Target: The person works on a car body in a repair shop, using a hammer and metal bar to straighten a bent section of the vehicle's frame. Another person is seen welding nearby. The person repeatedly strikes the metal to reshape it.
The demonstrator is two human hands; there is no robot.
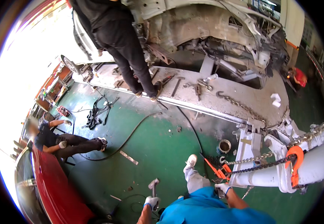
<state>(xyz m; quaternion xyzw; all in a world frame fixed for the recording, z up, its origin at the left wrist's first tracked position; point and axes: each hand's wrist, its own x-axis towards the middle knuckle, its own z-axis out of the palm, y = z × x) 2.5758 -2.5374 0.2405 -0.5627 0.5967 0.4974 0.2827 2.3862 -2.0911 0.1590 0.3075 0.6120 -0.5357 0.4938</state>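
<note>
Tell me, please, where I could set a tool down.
Bare green floor lies between the flat strip and the white shoe; the platform is bare between the hooked chain and white piece. It is crowded around the loose tools and the orange lever by the right hand.

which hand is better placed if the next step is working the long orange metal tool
Probably right: the white-gloved right hand is beside the long orange metal tool, contact unclear; the white-gloved left hand is farther away, gripping a grey-headed hammer.
</note>
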